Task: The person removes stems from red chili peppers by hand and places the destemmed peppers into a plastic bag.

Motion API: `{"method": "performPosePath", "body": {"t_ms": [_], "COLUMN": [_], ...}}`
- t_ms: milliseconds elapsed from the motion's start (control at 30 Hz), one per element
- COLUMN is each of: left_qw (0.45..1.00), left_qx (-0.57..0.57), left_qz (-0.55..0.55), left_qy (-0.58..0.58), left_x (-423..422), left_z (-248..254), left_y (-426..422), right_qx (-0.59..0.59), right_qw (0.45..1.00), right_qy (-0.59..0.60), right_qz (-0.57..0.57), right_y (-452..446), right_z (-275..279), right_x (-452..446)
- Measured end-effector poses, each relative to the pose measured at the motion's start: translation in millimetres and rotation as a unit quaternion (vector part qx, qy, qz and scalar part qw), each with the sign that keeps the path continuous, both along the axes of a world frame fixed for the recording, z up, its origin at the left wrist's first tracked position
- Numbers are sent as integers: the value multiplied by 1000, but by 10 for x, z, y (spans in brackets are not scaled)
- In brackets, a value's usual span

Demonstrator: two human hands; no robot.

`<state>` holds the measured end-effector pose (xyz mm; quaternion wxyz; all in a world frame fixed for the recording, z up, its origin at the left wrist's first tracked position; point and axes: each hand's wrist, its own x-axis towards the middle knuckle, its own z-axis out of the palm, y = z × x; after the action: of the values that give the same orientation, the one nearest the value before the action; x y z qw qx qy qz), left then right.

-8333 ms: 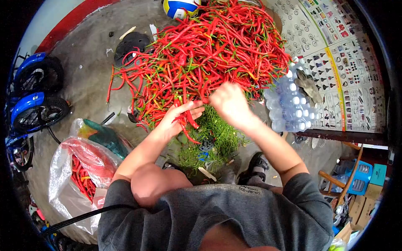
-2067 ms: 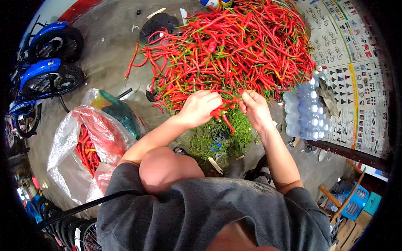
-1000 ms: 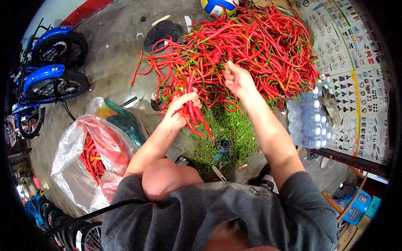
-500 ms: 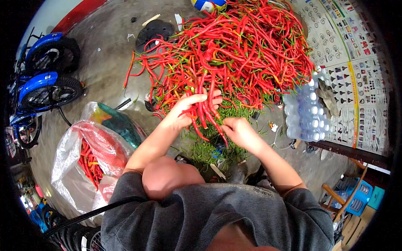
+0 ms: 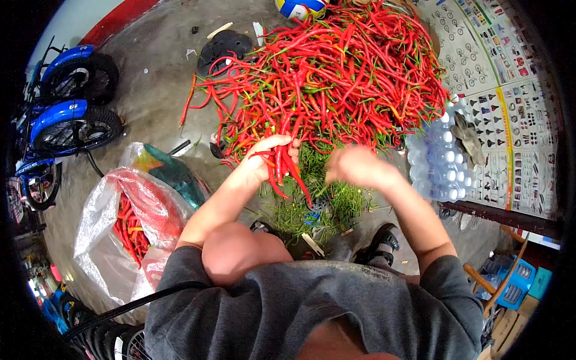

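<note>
My left hand [image 5: 261, 158] is closed around a small bunch of long red chili peppers [image 5: 281, 167], their tips hanging toward me. To its right, my right hand [image 5: 359, 167] is smeared by motion, and whether its fingers hold anything cannot be made out. Just beyond both hands lies a large heap of red chili peppers [image 5: 366, 72], many with green stems. Beneath the hands, a scatter of green stems [image 5: 327, 204] covers part of the floor.
On the left stands a plastic-lined sack [image 5: 96, 225] holding red chilies. Shrink-wrapped bottles [image 5: 435, 162] are at the right, beside a printed poster sheet [image 5: 498, 108]. Blue-fendered bikes [image 5: 75, 123] stand far left. A ball [image 5: 300, 8] and a black disc [image 5: 219, 51] lie beyond.
My right hand has moved right and slightly up, away from the chili tips. My left hand still holds the bunch, slightly lower. A sandaled foot now shows at lower right.
</note>
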<state>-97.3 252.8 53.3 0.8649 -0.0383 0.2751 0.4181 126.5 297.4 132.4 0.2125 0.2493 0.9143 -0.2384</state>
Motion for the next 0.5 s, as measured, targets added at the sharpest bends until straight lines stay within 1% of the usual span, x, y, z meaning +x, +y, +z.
{"method": "performPosePath", "body": {"t_ms": [33, 67, 100, 133, 167, 200, 267, 300, 333, 367, 400, 433, 467, 500], "left_qw": [999, 999, 998, 996, 996, 993, 978, 975, 975, 978, 980, 982, 983, 987], "left_qx": [14, 15, 35, 57, 59, 90, 148, 138, 136, 135, 134, 132, 130, 111], "left_qz": [22, 22, 32, 43, 45, 78, 140, 152, 155, 150, 145, 132, 133, 104], "left_qy": [31, 31, 39, 48, 50, 18, -48, -85, -84, -50, -17, -7, -8, 54], "left_x": [12, 20, 24, 16, -2, -27, -86, -128, -167, -206, -244, -278, -261, -218], "left_z": [2, 12, 30, 49, 61, 67, 68, 70, 55, 23, -24, -154, -103, 0], "left_y": [-21, -37, -54, -66, -80, -98, -134, -140, -147, -156, -159, -157, -158, -147], "right_qx": [90, 141, 70, -5, -10, -38, -79, -81, -143, -205, -207, -199, -189, -149], "right_qw": [981, 966, 933, 895, 876, 861, 847, 848, 815, 778, 778, 798, 815, 834], "right_qy": [167, 210, 256, 260, 265, 247, 228, 229, 254, 277, 275, 300, 324, 326], "right_qz": [33, -44, -242, -363, -403, -442, -473, -472, -501, -526, -525, -484, -442, -420], "right_y": [275, 488, 590, 717, 839, 933, 960, 925, 849, 756, 654, 532, 381, 196], "right_z": [-334, -489, -433, -523, -736, -968, -1189, -1158, -1067, -971, -868, -758, -706, -710], "right_x": [137, 72, -98, -242, -381, -522, -742, -786, -819, -843, -821, -752, -688, -642]}}
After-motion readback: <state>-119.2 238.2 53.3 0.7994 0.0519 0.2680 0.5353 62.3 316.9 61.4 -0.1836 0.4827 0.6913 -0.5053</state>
